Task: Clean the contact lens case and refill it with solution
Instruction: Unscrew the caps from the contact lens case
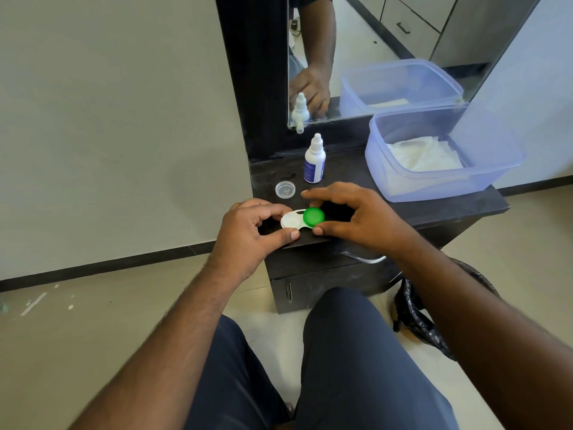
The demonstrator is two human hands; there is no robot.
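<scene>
Left hand (248, 234) pinching white end of lens case (299, 220), right hand (353, 218) gripping green cap (313, 216), near shelf (434, 209) front edge. Risk: slip, case dropping off edge; bottle (315, 161) knocked over.

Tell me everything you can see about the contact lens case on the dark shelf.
The contact lens case looks like white plastic, with two round wells joined side by side. Its right well carries a green screw cap; its left well shows white, and whether that is a cap I cannot tell. It lies flat near the front edge of the dark shelf. The left hand pinches its left end; the right hand grips the green cap.
</scene>
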